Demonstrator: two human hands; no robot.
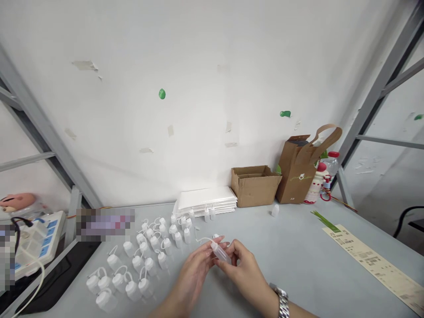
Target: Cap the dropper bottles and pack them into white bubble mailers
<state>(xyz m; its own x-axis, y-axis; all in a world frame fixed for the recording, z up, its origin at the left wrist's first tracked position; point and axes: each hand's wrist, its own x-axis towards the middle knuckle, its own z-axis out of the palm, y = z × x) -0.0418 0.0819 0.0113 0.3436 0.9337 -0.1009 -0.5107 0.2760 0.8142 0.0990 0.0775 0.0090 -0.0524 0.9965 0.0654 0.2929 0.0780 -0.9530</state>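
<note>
A small translucent dropper bottle [221, 254] with a white top and a thin bent tube is held tilted between my hands, low in the middle of the view. My right hand [243, 265] has its thumb and fingers closed around the bottle's body. At the neck end, my left hand [198, 267] is closed on the bottle, its fingertips by the white top. Behind those fingertips a small white piece shows in part; I cannot tell what it is. Several similar small bottles [154, 243] with white caps and looped tubes stand on the table left of my hands.
Along the wall are a stack of white flat packs [205, 198], an open cardboard box [256, 187] and a brown bag [296, 172]. One small white bottle [275, 210] stands before the box. A printed paper strip [374, 265] lies right; a power strip [49, 234] is far left.
</note>
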